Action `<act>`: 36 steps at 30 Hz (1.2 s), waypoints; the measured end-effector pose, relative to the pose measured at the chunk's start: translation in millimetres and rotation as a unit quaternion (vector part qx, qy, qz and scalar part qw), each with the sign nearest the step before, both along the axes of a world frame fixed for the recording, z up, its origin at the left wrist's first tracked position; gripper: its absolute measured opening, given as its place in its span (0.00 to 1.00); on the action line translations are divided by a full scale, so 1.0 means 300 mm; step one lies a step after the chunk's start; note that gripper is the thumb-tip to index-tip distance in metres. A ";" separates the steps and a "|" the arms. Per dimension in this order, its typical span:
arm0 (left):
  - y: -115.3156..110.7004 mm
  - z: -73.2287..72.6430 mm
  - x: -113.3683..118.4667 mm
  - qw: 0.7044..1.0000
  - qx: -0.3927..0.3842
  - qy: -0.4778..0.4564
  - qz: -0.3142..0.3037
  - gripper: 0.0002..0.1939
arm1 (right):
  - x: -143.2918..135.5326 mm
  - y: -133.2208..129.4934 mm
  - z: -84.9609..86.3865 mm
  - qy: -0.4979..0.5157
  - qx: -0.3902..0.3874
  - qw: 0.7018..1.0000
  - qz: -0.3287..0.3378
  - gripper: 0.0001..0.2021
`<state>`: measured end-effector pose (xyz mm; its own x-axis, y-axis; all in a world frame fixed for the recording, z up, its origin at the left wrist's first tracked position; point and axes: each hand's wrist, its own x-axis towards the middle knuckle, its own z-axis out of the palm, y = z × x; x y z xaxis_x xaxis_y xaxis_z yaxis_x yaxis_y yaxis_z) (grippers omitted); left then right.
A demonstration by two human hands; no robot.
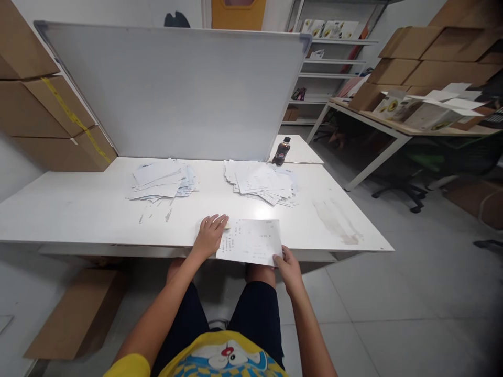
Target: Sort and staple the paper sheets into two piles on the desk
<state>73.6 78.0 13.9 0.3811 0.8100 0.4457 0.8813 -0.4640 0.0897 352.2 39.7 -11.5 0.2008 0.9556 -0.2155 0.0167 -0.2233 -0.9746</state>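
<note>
A sheet of paper (253, 241) with printed or written lines lies at the table's front edge, its lower side jutting past the edge. My right hand (288, 266) pinches its lower right corner, thumb on top. Over the sheet's left side is my left hand (212, 235), palm down, fingers bent and close together. A small pale yellow thing (228, 225) shows at those fingertips; its kind is too small to make out. Farther back are two loose piles of paper, a left pile (161, 180) and a right pile (259, 180).
A whiteboard (176, 94) stands upright along the back of the white table (78, 209). Near its right end is a dark drink bottle (281, 152). Cardboard boxes (51, 115) are stacked at left. At right, another table (369, 121) bears more boxes.
</note>
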 end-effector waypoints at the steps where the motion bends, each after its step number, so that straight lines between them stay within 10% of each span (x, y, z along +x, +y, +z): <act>1: -0.003 0.003 -0.001 1.000 0.004 0.006 -0.016 0.28 | -0.003 -0.001 0.001 -0.003 0.000 1.000 0.004 0.23; 18: -0.007 0.002 -0.001 0.997 -0.041 0.021 -0.055 0.26 | 0.065 0.039 0.001 -0.064 0.069 0.995 -0.037 0.18; 23: -0.010 -0.008 0.015 0.998 -0.026 0.039 -0.029 0.30 | 0.116 0.312 0.164 -0.155 0.138 0.965 -0.158 0.17; 28: -0.015 -0.017 0.022 0.998 -0.032 0.045 -0.025 0.30 | 0.041 0.643 0.271 -0.365 0.130 0.913 -0.125 0.27; 36: -0.026 -0.034 0.029 0.998 -0.039 0.044 -0.018 0.32 | -0.044 0.536 0.024 -0.416 0.132 0.890 -0.131 0.33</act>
